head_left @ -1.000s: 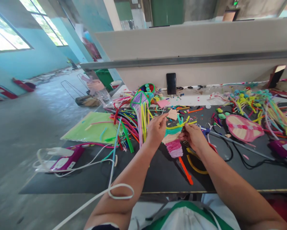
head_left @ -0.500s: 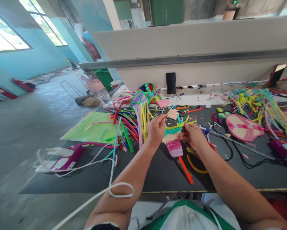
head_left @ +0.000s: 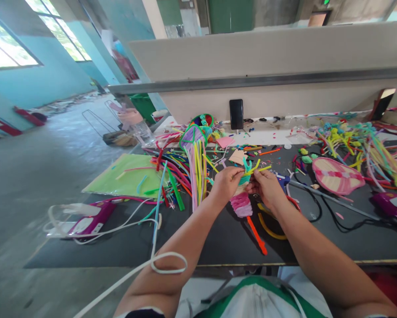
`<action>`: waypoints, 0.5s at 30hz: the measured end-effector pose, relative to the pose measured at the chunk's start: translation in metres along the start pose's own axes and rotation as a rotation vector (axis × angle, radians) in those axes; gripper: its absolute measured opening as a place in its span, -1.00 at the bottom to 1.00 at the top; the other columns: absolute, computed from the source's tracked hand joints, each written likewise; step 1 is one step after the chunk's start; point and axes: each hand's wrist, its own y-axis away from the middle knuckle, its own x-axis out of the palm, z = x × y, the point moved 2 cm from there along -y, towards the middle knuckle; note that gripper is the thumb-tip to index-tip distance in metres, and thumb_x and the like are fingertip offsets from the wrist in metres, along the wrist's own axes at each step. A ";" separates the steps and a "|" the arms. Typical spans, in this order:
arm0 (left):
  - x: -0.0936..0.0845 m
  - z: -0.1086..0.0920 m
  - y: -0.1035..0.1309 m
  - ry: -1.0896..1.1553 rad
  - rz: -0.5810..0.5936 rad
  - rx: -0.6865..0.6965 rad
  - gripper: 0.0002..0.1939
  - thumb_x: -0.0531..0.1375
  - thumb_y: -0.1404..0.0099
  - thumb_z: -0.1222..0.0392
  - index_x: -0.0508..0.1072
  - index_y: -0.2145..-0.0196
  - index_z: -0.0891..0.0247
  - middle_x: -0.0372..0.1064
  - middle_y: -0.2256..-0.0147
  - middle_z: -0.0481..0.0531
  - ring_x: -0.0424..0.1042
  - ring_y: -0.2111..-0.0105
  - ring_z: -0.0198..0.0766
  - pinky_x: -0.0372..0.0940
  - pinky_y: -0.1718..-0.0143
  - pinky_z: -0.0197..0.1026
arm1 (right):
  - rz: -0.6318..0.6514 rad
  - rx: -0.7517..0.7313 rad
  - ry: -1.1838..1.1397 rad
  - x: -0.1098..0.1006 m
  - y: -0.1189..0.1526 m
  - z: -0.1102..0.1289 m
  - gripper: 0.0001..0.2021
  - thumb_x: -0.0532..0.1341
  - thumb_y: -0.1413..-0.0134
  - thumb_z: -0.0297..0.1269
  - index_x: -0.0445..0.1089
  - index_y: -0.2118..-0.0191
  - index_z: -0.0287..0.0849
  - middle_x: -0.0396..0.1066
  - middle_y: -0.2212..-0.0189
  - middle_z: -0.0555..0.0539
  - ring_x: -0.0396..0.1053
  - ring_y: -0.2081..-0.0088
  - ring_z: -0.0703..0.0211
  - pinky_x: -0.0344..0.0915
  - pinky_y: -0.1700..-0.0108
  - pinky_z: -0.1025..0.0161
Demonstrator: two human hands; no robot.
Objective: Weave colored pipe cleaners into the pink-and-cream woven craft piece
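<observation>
Both hands are closed on a yellow pipe cleaner (head_left: 263,168) above the table. My left hand (head_left: 226,182) pinches it near its middle, and one yellow length sticks out behind that hand. My right hand (head_left: 267,187) grips it close by, thumb and forefinger together, with the other fingers against the craft piece below. That piece (head_left: 242,206) is a flat shape covered in bands of teal, beige, pink and lavender pipe cleaner. Teal loops (head_left: 247,164) stand at its top, and an orange stem (head_left: 257,236) points towards me. My hands hide part of its upper bands.
Bundled pipe cleaners (head_left: 172,172) and a green sheet (head_left: 119,176) lie left. A glue gun (head_left: 282,180), its black cable and a pink-and-beige oval piece (head_left: 338,176) are to the right. A phone (head_left: 236,114) leans at the back. A white cable (head_left: 167,256) crosses near my left forearm.
My left hand has moved right and slightly down, closer to my right hand. A yellow end now shows behind my left hand. My right hand has barely moved.
</observation>
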 end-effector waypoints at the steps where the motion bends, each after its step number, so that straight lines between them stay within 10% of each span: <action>1: 0.001 0.000 0.000 0.014 0.018 -0.027 -0.84 0.15 -0.26 0.23 0.54 0.28 0.22 0.52 0.28 0.04 0.47 0.24 -0.25 0.31 0.15 -0.24 | 0.008 0.002 0.003 0.001 0.001 0.000 -0.76 0.26 0.05 -0.13 0.25 0.41 -0.16 0.33 0.59 0.09 0.33 0.67 0.32 0.33 0.63 0.37; 15: -0.001 0.000 0.000 0.226 0.069 -0.292 -0.84 0.20 -0.16 0.18 0.56 0.39 0.28 0.54 0.39 0.01 0.48 0.36 -0.24 0.30 0.32 -0.26 | 0.020 0.044 -0.005 0.004 0.002 -0.001 -0.81 0.24 -0.02 -0.22 0.26 0.45 -0.20 0.33 0.66 0.05 0.37 0.66 0.29 0.39 0.58 0.35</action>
